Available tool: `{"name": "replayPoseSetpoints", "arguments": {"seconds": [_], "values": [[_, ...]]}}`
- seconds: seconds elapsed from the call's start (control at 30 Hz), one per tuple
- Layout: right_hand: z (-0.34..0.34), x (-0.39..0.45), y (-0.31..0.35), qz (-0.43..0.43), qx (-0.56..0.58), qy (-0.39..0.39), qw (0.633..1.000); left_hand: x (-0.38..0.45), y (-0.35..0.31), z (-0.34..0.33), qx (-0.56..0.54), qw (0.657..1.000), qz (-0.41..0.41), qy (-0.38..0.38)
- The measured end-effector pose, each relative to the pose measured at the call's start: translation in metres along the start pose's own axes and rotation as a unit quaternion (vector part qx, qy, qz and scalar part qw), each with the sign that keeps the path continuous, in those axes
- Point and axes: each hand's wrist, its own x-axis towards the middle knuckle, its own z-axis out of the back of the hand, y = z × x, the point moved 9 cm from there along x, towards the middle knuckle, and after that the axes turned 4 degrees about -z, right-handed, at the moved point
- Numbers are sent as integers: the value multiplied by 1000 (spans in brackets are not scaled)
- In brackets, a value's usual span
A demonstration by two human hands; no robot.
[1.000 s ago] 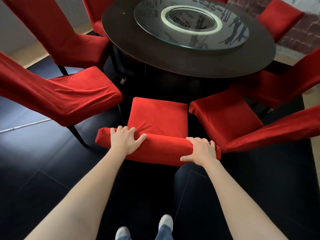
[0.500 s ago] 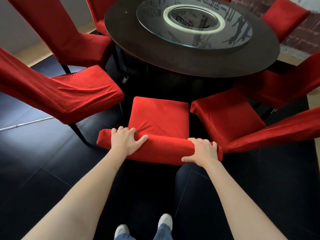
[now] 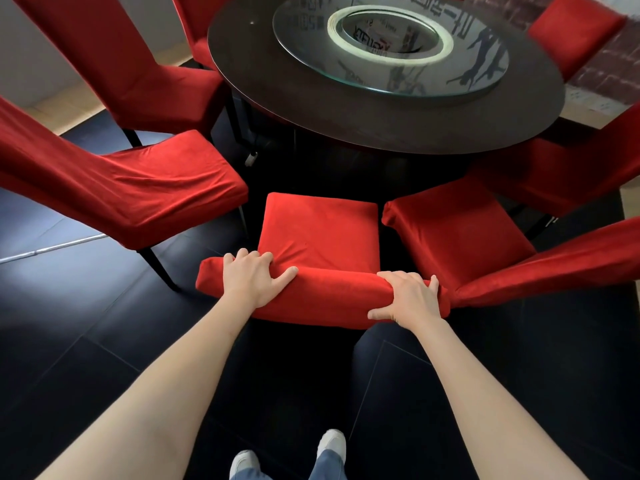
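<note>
A red-covered chair [image 3: 320,233] stands right in front of me, its seat pointing at a round dark table [image 3: 381,116]. My left hand [image 3: 254,278] grips the top of its backrest near the left end, fingers curled over the far side and thumb spread along the top. My right hand [image 3: 410,297] grips the same backrest top near the right end, fingers wrapped over it and thumb on the near face. The chair's legs are hidden.
More red chairs ring the table: one at the left [image 3: 131,188], one further back left [image 3: 138,74], one close on the right [image 3: 460,230], others at the right edge. A glass turntable [image 3: 391,71] sits on the table. Dark tiled floor [image 3: 86,341] lies around my white shoes.
The chair with both hands on its backrest has slid slightly forward toward the table, and the view has crept closer. The grip of both hands is unchanged.
</note>
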Motion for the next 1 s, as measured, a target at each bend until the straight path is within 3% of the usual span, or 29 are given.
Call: {"name": "replayPoseSetpoints", "arguments": {"seconds": [0.6,1.0], "values": [[-5,-9,-5,6,11,0,1000,-26,-5,-3,-27,999,3,-21],[-2,-1,-4,20,-10,-14,1000,-14,-4,-2,26,999,5,-22]]}}
